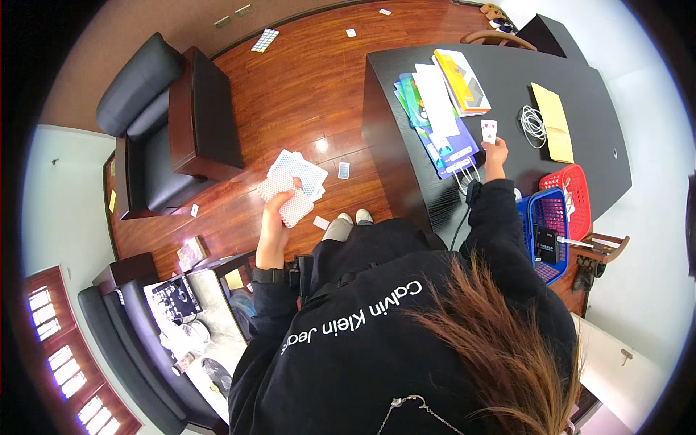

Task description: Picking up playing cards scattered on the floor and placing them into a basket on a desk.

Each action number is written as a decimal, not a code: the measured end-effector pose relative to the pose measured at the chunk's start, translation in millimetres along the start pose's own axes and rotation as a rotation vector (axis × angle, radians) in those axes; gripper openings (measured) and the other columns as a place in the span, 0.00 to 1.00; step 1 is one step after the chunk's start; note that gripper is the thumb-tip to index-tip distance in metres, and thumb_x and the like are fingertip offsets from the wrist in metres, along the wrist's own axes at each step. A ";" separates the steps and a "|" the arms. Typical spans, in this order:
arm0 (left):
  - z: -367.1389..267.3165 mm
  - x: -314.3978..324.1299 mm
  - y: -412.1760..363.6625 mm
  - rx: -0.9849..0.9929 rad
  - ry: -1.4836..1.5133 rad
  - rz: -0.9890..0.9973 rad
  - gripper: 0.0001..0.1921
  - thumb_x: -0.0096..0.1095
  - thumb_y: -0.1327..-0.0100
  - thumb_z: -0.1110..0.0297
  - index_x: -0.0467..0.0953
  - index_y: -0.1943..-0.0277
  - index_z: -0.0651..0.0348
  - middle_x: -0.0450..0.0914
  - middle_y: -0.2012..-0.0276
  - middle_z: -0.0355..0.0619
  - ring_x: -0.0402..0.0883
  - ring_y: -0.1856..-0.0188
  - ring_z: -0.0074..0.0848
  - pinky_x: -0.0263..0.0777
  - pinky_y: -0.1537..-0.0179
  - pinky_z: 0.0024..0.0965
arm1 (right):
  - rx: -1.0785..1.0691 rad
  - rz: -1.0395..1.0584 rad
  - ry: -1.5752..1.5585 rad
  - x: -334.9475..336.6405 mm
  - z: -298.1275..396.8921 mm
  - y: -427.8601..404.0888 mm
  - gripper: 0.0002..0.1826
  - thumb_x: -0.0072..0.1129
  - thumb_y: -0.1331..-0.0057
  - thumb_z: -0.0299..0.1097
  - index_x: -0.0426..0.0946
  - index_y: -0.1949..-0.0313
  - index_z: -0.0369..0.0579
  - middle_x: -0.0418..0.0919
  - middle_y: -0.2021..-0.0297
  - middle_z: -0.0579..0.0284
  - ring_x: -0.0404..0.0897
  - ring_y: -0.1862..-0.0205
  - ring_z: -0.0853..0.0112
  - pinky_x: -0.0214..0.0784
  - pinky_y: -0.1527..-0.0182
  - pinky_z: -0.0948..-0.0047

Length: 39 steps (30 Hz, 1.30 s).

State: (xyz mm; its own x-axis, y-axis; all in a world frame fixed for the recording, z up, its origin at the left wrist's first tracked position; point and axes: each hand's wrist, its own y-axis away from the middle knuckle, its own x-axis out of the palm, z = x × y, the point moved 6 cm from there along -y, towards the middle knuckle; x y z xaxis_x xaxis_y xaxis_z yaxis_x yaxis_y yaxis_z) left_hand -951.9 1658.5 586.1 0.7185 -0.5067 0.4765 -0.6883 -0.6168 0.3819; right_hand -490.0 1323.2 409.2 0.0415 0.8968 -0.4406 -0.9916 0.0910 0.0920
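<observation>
My left hand (279, 209) holds a spread stack of playing cards (310, 173), backs up, some patterned red and some blue, over the wooden floor. Between the fingers of my right hand (495, 153), a playing card (489, 130) with red hearts shows its face above the black desk (511, 70). Left of that hand on the desk lie colourful booklets (435, 128) and a white sheet. Loose cards lie on the floor, among them a blue-backed one (343, 170) and a red-backed one (321, 222) near my shoes.
A yellow-orange box (462, 81), a coiled white cable (532, 126) and a tan envelope (553, 122) lie on the desk. Red (586, 201) and blue (560, 198) plastic baskets stand by its near edge. A black armchair (163, 157) is at left, a cluttered table (223, 321) lower left.
</observation>
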 end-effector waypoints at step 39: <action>32.6 106.9 -6.9 -0.007 -0.045 0.257 0.20 0.48 0.44 0.65 0.63 0.49 0.65 0.69 0.54 0.45 0.68 0.51 0.27 0.61 0.50 0.30 | -1.424 1.014 0.105 40.0 287.3 351.2 0.18 0.52 0.49 0.35 0.69 0.60 0.38 0.70 0.66 0.54 0.69 0.57 0.59 0.60 0.55 0.62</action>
State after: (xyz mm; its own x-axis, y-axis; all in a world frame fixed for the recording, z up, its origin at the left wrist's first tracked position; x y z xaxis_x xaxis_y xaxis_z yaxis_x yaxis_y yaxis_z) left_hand -867.1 1589.0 608.6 0.5236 -0.6726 0.5229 -0.8494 -0.4600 0.2588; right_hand -801.4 1515.4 680.4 -0.5581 0.3184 -0.7662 0.0551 -0.9072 -0.4171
